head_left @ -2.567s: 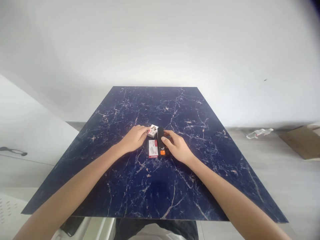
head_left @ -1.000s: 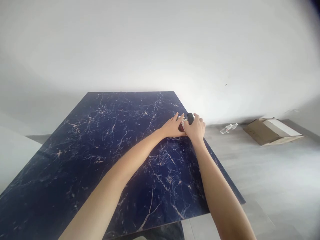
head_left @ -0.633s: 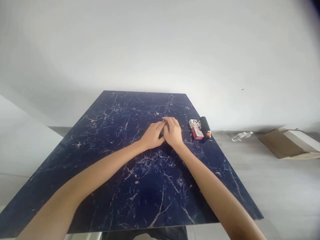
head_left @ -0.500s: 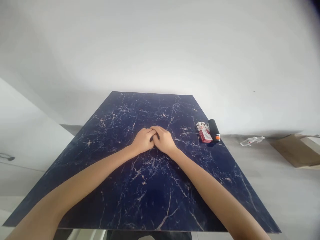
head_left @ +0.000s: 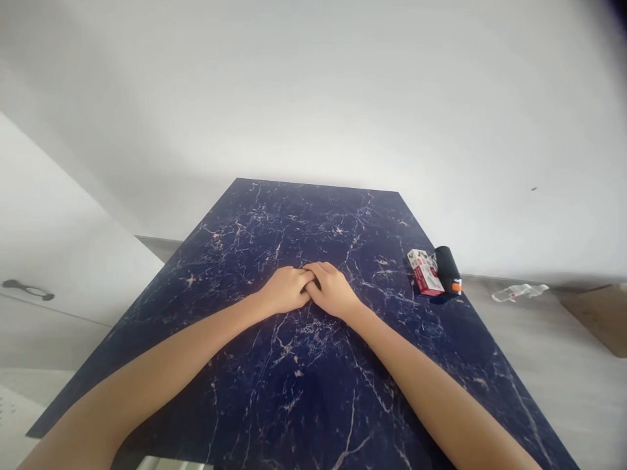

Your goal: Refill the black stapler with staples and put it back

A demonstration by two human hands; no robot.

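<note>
Both hands rest together near the middle of a dark blue, marble-patterned table (head_left: 294, 222). My left hand (head_left: 289, 288) lies with its fingers curled, and the fingers of my right hand (head_left: 333, 290) lap over its fingertips. They touch each other, with a small dark gap between them near the thumbs. No object shows in either hand; the undersides of the palms are hidden.
Right of the hands, near the table's right edge, lie a red and white box (head_left: 426, 273) and a black cylinder with an orange patch (head_left: 447, 269). On the floor beyond are a clear plastic bottle (head_left: 512, 293) and a cardboard box (head_left: 600, 316). A white wall (head_left: 313, 85) stands behind the table.
The view has shifted, so the table, hands and items appear further right and slightly lower. The hands keep the same joined pose.
</note>
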